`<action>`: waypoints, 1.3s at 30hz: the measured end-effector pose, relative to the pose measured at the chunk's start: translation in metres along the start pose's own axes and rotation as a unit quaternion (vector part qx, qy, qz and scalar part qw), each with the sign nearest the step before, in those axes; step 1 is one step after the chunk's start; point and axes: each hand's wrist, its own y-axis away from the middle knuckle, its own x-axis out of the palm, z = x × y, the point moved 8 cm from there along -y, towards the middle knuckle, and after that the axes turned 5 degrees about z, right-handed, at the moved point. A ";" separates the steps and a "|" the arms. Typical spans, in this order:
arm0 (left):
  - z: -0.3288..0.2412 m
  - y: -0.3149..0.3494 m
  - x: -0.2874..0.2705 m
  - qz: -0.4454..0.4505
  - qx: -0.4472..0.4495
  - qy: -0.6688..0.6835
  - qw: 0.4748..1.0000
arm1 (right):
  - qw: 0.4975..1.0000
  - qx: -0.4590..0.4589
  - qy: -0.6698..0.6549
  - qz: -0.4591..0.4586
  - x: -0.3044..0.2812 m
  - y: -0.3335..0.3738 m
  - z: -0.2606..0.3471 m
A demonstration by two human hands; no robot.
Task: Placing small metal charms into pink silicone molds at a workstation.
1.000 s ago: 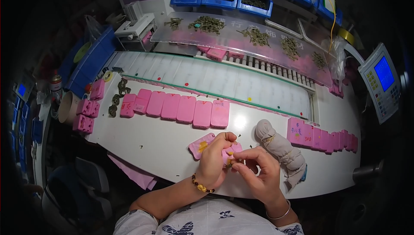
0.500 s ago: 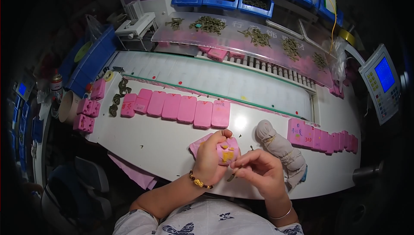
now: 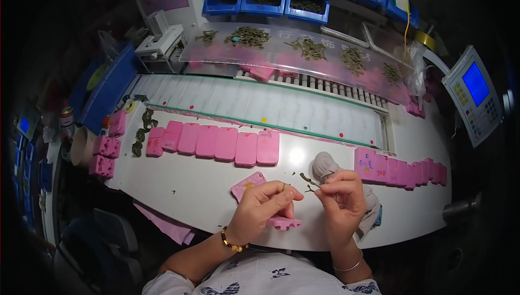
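Observation:
My left hand [image 3: 265,203] is closed around a pink mold piece [image 3: 284,223], whose notched edge shows below the fingers. Most of that piece is hidden by the hand. To the right, my right hand [image 3: 342,203] pinches a small branched, dark green-brown piece [image 3: 306,179] between thumb and fingertips, apart from the left hand. Another pink mold piece [image 3: 244,185] with a yellow patch lies on the white table, just beyond my left hand. Behind my right hand rests a tied grey cloth bundle [image 3: 325,164].
A row of pink blocks [image 3: 225,143] stands along the left, another pink row [image 3: 398,169] at the right. Dark green loops [image 3: 142,132] lie far left. Beyond runs a glass-edged light panel [image 3: 260,103]; above it, a clear shelf [image 3: 276,57] bears green piles. A control panel [image 3: 476,92] stands right.
My left hand has turned over, its yellow-patched mold face no longer showing. The right hand has lifted away from it, bringing the branched piece into plain sight. The whole view has shifted slightly.

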 end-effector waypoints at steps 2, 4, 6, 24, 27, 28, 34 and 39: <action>0.003 0.001 0.014 0.039 -0.028 0.059 0.997 | 0.973 -0.150 0.165 0.067 0.016 0.005 0.030; 0.007 -0.001 0.017 0.066 -0.025 0.084 0.994 | 0.960 -0.185 0.192 0.082 0.019 0.010 0.033; 0.008 -0.003 0.013 0.048 -0.034 0.084 0.995 | 0.930 -0.249 0.244 0.115 0.028 0.018 0.037; -0.005 -0.005 -0.002 -0.059 0.088 -0.143 0.984 | 0.958 0.224 -0.103 0.146 0.023 0.024 -0.035; -0.014 -0.003 0.003 -0.066 0.151 -0.243 0.956 | 0.951 0.248 -0.107 0.148 0.024 0.026 -0.041; -0.015 -0.004 0.003 -0.065 0.152 -0.243 0.956 | 0.945 0.261 -0.134 0.146 0.024 0.029 -0.045; -0.021 -0.003 0.018 -0.020 0.210 -0.339 0.917 | 0.898 0.327 -0.271 0.117 0.034 0.039 -0.057; -0.033 -0.003 0.036 0.033 0.249 -0.335 0.908 | 0.823 0.390 -0.404 0.085 0.035 0.042 -0.077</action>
